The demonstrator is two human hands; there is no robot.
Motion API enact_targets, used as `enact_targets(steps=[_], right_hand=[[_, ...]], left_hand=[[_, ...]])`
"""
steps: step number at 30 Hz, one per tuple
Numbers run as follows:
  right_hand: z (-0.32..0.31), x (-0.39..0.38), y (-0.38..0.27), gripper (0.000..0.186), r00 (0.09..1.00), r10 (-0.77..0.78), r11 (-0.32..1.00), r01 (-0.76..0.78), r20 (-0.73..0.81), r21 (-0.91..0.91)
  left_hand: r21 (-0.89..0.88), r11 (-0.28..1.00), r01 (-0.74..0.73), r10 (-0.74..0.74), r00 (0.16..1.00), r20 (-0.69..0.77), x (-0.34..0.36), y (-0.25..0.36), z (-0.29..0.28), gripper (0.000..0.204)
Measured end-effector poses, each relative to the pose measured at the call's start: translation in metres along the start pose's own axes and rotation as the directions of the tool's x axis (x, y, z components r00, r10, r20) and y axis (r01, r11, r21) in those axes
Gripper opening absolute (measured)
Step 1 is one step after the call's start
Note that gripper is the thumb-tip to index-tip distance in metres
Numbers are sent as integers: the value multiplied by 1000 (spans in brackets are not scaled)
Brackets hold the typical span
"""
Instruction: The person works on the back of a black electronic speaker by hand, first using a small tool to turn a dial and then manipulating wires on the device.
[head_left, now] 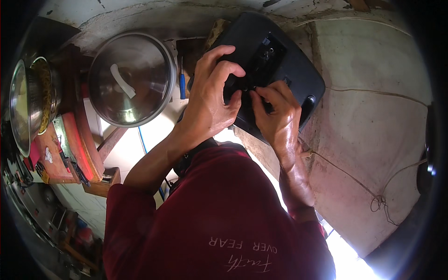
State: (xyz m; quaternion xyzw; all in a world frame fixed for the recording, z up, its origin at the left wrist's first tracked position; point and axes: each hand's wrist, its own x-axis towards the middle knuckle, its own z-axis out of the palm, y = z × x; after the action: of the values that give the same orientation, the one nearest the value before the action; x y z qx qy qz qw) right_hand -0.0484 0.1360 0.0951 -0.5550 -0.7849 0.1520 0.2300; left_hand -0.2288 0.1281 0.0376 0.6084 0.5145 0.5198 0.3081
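A large black plastic case [298,70] with rounded corners lies under both hands; it resembles a speaker cabinet. A recessed panel [269,51] with small metal fittings is set into its face. My left hand [212,88] arches over the left side of the case, fingers curved and apart, with nothing visible in it. Its thumb tip is close to the case. Just to its right, my right hand [277,109] pinches thumb and index finger together against the case near the recess. Whatever sits between those fingertips is too small to make out.
Left of the case stands a round pot with a see-through lid [128,79]. A blue-handled screwdriver [182,84] is between them. Farther left are metal colanders [22,107] and a wooden shelf [88,144] with tools. Thin cord [378,200] runs along the right-hand wall.
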Motion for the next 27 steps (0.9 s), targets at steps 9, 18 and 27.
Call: enact_targets(steps=[9, 18, 27], right_hand=[[-7, 0, -5, 11, 1000, 14, 995, -16, -22, -100], [-17, 4, -3, 11, 998, -63, 987, 60, -15, -146], [-21, 9, -6, 9, 994, -105, 985, 110, 42, -136]], left_hand=[[-13, 1000, 8, -8, 1000, -1, 1, -1, 0, 47], [-18, 1000, 6, -7, 1000, -11, 0, -3, 0, 46], [-22, 1000, 18, -18, 1000, -15, 0, -2, -1, 46]])
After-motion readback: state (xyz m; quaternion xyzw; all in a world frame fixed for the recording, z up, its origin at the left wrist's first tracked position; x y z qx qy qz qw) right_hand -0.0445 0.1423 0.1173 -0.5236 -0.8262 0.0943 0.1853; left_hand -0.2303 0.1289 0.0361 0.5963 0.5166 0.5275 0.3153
